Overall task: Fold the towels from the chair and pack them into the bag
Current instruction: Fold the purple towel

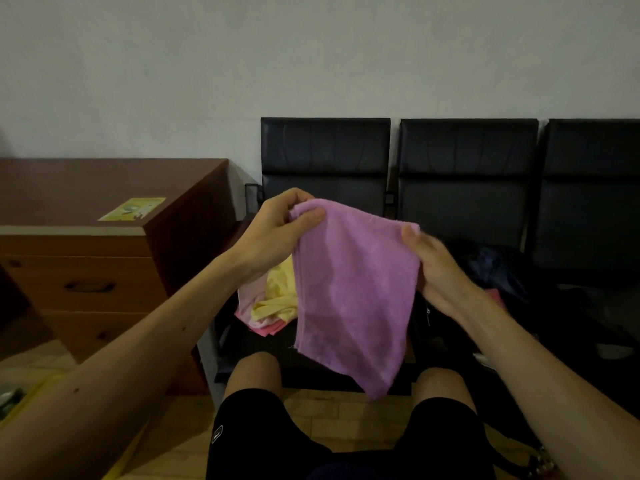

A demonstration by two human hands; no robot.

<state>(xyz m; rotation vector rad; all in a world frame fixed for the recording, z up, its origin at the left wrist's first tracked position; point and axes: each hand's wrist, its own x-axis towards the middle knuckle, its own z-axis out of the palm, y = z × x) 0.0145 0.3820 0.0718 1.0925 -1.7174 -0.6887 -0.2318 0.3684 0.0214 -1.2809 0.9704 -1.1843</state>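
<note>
A purple towel (349, 296) hangs doubled over in front of me, above the seat of a black chair (325, 157). My left hand (277, 233) pinches its upper left corner between thumb and fingers. My right hand (433, 261) holds the upper right edge, thumb in front and fingers behind the cloth. On the seat behind the purple towel lie a yellow towel (277, 296) and a pink towel (266, 327), crumpled together. A dark bag (495, 271) sits on the seat to the right, a strip of pink showing at its mouth.
A brown wooden drawer cabinet (86, 268) stands to the left, a yellow sticker (133, 208) on its top. Two more black chairs (467, 174) continue the row to the right against a grey wall. My knees in black shorts are below the towel.
</note>
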